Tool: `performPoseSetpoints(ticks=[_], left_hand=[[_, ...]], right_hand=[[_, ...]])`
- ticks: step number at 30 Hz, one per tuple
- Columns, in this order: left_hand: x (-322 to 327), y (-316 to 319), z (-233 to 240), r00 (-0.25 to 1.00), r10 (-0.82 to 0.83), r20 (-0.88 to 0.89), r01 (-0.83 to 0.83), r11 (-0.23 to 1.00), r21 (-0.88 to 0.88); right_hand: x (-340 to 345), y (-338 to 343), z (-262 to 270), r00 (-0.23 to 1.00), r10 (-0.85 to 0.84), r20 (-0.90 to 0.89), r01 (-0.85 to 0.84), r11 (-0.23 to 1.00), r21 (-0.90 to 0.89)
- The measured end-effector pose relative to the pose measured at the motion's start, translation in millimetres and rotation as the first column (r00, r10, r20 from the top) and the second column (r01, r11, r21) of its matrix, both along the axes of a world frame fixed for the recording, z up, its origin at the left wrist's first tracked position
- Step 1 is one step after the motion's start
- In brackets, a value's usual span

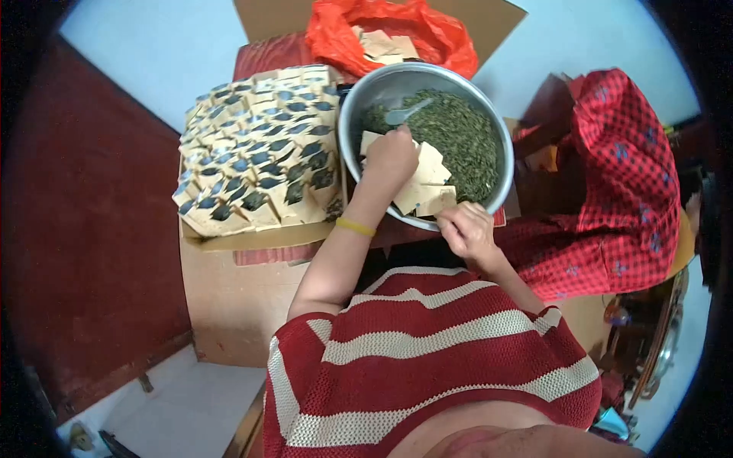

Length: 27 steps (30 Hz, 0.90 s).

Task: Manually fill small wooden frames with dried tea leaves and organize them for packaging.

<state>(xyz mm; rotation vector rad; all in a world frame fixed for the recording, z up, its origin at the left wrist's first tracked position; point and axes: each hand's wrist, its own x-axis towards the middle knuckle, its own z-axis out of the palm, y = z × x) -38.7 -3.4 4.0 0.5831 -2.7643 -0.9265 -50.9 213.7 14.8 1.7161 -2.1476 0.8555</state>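
A wide metal basin (505, 172) holds a bed of dried, shredded green leaves (458, 129). Several beige paper packets (426, 169) lie over the near left part of the leaves. Above these packets is my left hand (392, 157), fingers curled, a yellow band on the wrist. Its fingertips are right by a pale translucent spoon (401, 115) on the leaves; whether they grip it is unclear. My right hand (469, 229) is at the basin's near rim with bent fingers, against the lowest packet. I cannot tell whether it pinches the packet or the rim.
Left of the basin, a shallow cardboard box (257, 241) is packed with rows of paper packets (257, 149), their tops open and dark inside. Behind the basin sits a red plastic bag (332, 43) with more paper pieces (383, 46). A red checked cloth (630, 172) drapes at the right.
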Motion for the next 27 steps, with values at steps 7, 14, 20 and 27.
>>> performPoseSetpoints(ticks=[7, 14, 20, 27], left_hand=[[12.1, 45.7, 15.2, 0.966, -0.185, 0.178, 0.201, 0.976, -0.077], [10.8, 14.7, 34.3, 0.973, -0.080, 0.218, 0.109, 0.986, -0.124], [16.1, 7.4, 15.0, 0.976, -0.110, 0.185, 0.131, 0.986, -0.105], [16.5, 2.2, -9.6, 0.985, -0.149, 0.091, 0.164, 0.966, -0.199]], right_hand=[[-76.1, 39.9, 7.5, 0.924, -0.202, 0.324, 0.162, 0.976, 0.145], [-137.4, -5.7, 30.8, 0.958, -0.136, 0.251, 0.080, 0.972, 0.219], [-126.2, -125.2, -2.0, 0.980, 0.152, -0.125, -0.093, 0.917, 0.389], [-144.4, -144.3, -32.5, 0.867, 0.195, -0.459, 0.001, 0.919, 0.394]])
